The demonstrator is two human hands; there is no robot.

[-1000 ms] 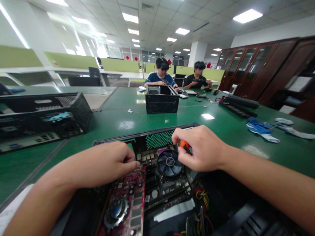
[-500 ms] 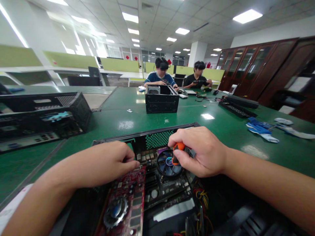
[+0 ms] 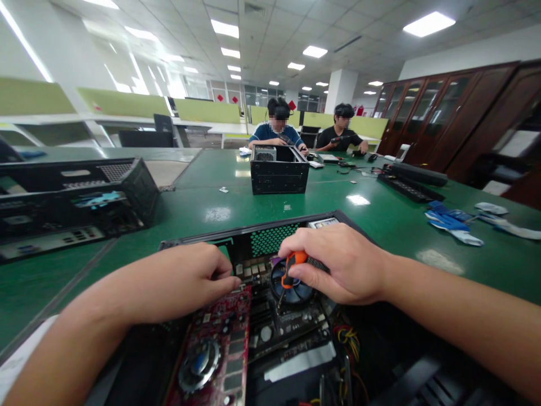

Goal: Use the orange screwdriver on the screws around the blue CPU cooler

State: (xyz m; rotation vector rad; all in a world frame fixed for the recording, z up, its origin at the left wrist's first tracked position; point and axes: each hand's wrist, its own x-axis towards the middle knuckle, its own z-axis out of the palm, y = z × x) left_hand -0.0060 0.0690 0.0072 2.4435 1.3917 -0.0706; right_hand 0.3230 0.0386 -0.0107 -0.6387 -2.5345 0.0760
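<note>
In my right hand (image 3: pixel 344 265) is a short screwdriver (image 3: pixel 292 267) with an orange and black handle, gripped between thumb and fingers. Its shaft slants down and left over the black CPU fan (image 3: pixel 298 290), its tip near the motherboard (image 3: pixel 291 324). My left hand (image 3: pixel 207 273) is closed at the far end of a red graphics card (image 3: pixel 220 344), thumb against its upper edge; the other fingertips are hidden. The card, with a round silver-rimmed cooler, sits on the left inside the open computer case (image 3: pixel 253 228).
Coloured cables (image 3: pixel 349 338) run inside the case at right. Another computer case (image 3: pixel 76 208) lies to the left, a third case (image 3: pixel 279 175) stands ahead. Blue and white gloves (image 3: pixel 452 223) lie at right on the green table (image 3: pixel 190 206). Two people work across it.
My right hand and the screwdriver have shifted slightly left and down, and the screwdriver tilts more, its tip now at the fan's near left edge. My left hand has stayed in place.
</note>
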